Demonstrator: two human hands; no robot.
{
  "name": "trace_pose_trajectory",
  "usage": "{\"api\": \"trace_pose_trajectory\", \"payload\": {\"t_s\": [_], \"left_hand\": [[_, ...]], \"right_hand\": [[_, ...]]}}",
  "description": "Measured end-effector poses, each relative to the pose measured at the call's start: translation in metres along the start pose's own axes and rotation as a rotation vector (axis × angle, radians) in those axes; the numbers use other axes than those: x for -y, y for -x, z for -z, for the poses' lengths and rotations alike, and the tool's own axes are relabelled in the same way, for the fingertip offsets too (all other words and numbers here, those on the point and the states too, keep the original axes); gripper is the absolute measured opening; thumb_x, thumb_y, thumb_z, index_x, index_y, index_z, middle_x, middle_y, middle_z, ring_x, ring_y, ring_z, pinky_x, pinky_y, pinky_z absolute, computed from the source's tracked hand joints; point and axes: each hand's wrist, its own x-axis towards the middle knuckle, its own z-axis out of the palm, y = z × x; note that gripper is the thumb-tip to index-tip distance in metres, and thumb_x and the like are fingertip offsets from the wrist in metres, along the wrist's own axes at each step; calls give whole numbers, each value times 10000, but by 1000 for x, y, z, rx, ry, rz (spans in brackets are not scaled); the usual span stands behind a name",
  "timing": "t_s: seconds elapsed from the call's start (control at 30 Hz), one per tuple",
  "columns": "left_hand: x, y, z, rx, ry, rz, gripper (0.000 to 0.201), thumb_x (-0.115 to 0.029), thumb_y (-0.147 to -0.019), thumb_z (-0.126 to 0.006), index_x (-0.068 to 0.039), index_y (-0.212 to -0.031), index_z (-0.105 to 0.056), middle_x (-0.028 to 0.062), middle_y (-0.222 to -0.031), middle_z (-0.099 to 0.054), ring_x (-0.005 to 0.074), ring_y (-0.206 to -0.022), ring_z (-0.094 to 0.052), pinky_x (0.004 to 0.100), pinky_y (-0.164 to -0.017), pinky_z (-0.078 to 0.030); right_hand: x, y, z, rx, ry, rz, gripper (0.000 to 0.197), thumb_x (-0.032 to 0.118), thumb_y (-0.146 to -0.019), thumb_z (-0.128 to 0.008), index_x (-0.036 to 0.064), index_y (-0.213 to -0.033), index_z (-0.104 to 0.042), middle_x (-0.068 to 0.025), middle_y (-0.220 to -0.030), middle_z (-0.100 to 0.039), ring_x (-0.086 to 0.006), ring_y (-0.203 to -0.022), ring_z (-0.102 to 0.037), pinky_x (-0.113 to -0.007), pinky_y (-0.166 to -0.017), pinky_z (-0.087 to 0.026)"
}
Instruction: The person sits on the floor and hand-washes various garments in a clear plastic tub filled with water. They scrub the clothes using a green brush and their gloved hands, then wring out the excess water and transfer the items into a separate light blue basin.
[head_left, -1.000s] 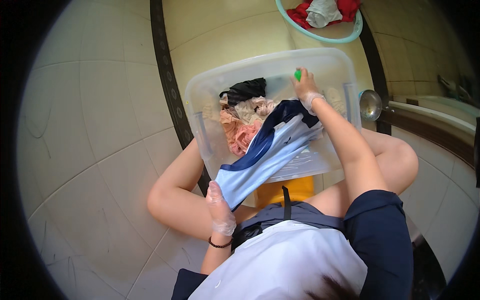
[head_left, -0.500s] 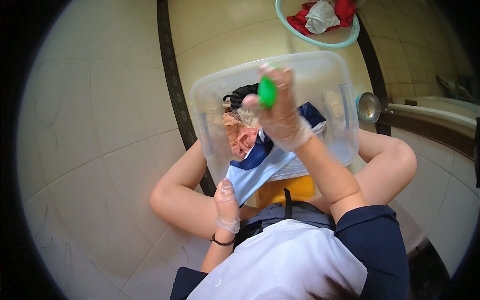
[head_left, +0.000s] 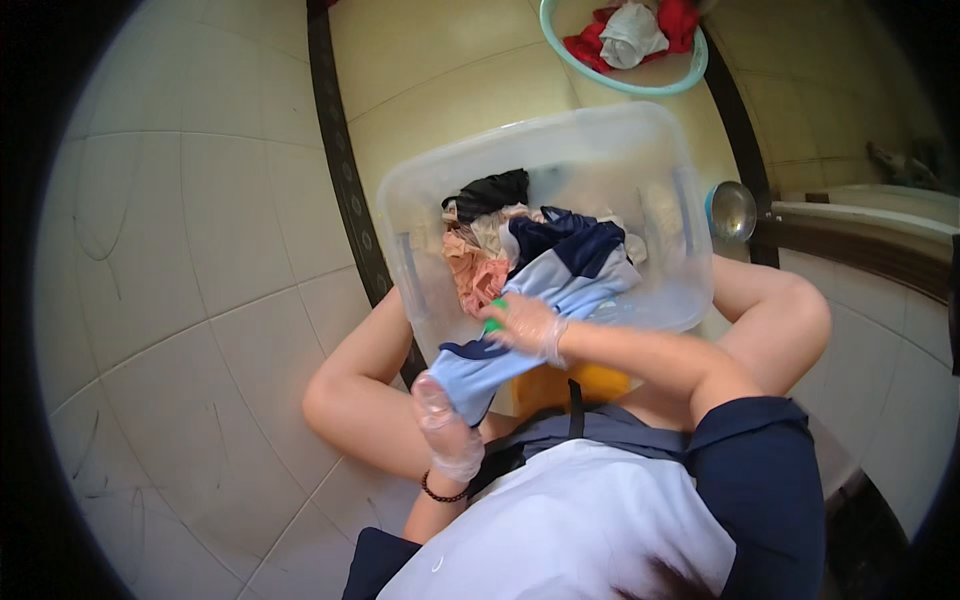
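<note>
A light-blue garment with navy parts (head_left: 575,288) spreads from inside the clear plastic bin (head_left: 640,118) over its near rim toward me. My left hand (head_left: 447,428), in a thin clear glove, is closed on the garment's near end and holds it stretched. My right hand (head_left: 527,327), gloved too and slightly blurred, is closed around a small bright green object (head_left: 496,315), pressed low against the cloth near the rim. The fingers cover most of that object, so its kind is hidden. Beyond lie pink cloth (head_left: 484,284) and black cloth (head_left: 495,193) in the bin.
My bent knees flank the bin. At the far right stands a pale-blue basin (head_left: 697,78) with red and white cloth in it. A metal bowl (head_left: 735,212) sits right of the bin. Something yellow (head_left: 600,382) is under its near edge. Tiled walls rise on both sides.
My right hand has come down from above the bin toward me, bringing the green object onto the garment. More of the garment's navy part shows in the bin. My left hand keeps its hold.
</note>
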Motion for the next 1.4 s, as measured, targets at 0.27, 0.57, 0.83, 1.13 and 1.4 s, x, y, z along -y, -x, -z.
{"api": "trace_pose_trajectory", "payload": {"t_s": [0.27, 0.57, 0.83, 1.13, 1.4], "left_hand": [[-41, -6, 3, 158, 291, 200, 397, -356, -969, -413, 13, -1041, -540, 60, -952, -590, 137, -840, -549, 274, -773, -454], [-35, -4, -18, 595, -84, 474, 214, -239, -851, -651, -30, -878, -617, -41, -751, -516, 51, -671, -440, 209, -608, -373], [1, -16, -6, 320, 81, -125, 33, -11, -828, -588, 16, -809, -585, 63, -899, -602, 80, -758, -487, 212, -681, -413], [-39, -7, 16, 504, 507, -323, 53, -67, -863, -544, -17, -882, -543, 176, -1122, -587, 185, -930, -566, 317, -824, -464], [-23, -17, -109, 699, 1095, 479, 587, -445, -797, -643, -22, -1180, -503, 205, -1309, -460, 335, -1179, -466, 486, -1025, -340]], "right_hand": [[-150, 8, 32, -322, 114, -726, 457, 460, -860, -491, 185, -1224, -462, -185, -1098, -495, -369, -1001, -544, -475, -821, -459], [-35, -113, 1, -420, -448, -340, 564, 412, -844, -530, 129, -1305, -369, -294, -1179, -468, -431, -1053, -521, -433, -893, -429], [-45, -61, 36, 153, -306, 136, 473, 65, -742, -582, 135, -1208, -536, -164, -1279, -488, -346, -1210, -431, -391, -999, -360], [-37, 24, 106, 99, 238, 151, 436, 192, -624, -722, 78, -1041, -666, -57, -1246, -548, -257, -1251, -405, -382, -1049, -306], [4, 57, 76, -760, -1274, 152, 346, -14, -827, -560, 72, -1161, -523, -44, -1017, -593, -133, -949, -553, -275, -932, -408]]}}
